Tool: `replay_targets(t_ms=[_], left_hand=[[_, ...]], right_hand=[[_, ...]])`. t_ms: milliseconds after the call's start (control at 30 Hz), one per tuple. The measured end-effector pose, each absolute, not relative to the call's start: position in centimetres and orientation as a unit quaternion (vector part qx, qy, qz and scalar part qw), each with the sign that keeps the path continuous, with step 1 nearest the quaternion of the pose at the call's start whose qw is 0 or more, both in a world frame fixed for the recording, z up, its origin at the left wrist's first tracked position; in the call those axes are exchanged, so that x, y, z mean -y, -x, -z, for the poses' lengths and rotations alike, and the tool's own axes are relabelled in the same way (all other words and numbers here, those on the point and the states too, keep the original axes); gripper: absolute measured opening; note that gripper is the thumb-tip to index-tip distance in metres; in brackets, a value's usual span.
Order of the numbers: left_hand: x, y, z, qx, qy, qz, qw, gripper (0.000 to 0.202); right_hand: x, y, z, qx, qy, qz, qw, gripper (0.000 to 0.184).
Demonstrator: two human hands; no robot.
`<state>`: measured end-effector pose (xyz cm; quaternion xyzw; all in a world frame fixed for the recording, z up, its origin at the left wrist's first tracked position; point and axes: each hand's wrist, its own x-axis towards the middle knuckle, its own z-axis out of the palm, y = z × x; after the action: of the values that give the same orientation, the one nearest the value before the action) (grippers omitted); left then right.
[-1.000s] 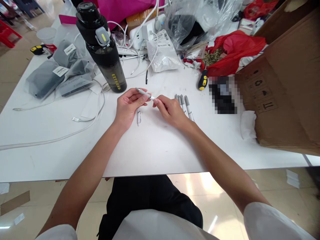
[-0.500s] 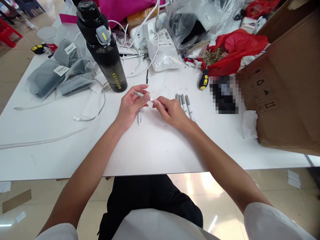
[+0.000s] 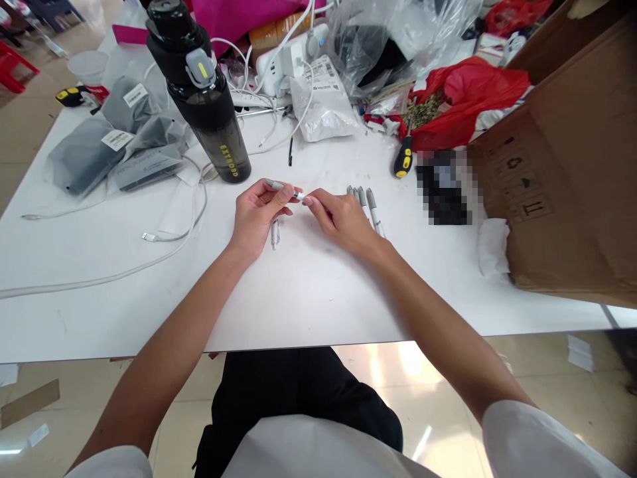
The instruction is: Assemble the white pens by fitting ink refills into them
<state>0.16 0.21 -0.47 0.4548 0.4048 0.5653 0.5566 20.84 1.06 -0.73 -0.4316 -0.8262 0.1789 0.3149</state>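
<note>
A white pen with a grey grip (image 3: 298,195) is held between my two hands above the white table (image 3: 308,292). My left hand (image 3: 257,216) pinches its grey end between thumb and fingers. The fingers of my right hand (image 3: 341,216) are closed round the white end, which they partly hide. Beneath my left hand another pen (image 3: 275,235) lies on the table, its upper part covered. Just past my right hand several white-and-grey pens (image 3: 374,211) lie side by side, partly hidden by the hand.
A black water bottle (image 3: 209,106) stands behind my left hand, near bagged dark items (image 3: 89,156) and white cables (image 3: 193,229). At right are a screwdriver (image 3: 403,158), a red plastic bag (image 3: 468,86) and a cardboard box (image 3: 562,172). A thin black stick (image 3: 290,151) lies beyond my hands.
The held pen lies flatter, and its tail no longer shows beyond my right thumb. My left fingers have curled in closer around it. The whole view has shifted slightly.
</note>
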Motion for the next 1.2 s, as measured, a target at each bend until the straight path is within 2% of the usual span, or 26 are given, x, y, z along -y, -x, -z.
replay_targets(t_ms=[200,367,433,733,1200], left_hand=[[-0.2,-0.2,0.6,-0.411,-0.45,-0.57,0.551,0.048],[-0.1,-0.3,0.7,-0.412,-0.455,-0.568,0.549,0.05],[-0.1,-0.4,0.7,-0.411,-0.455,-0.568,0.549,0.051],[0.0,-0.4,0.5,-0.414,-0.454,-0.567,0.549,0.054],[0.1,-0.5,0.4,-0.408,-0.458,-0.574,0.542,0.051]], right_hand=[[-1.4,-20.9,1.3,0.833,0.415,-0.137,0.339,0.067],[-1.7,-21.0,1.9,0.822,0.443,-0.142,0.329,0.044],[-1.7,-21.0,1.9,0.816,0.458,-0.158,0.316,0.04],[-1.3,-20.7,1.3,0.833,0.432,-0.155,0.31,0.069],[-1.4,-20.5,1.4,0.819,0.436,-0.119,0.353,0.064]])
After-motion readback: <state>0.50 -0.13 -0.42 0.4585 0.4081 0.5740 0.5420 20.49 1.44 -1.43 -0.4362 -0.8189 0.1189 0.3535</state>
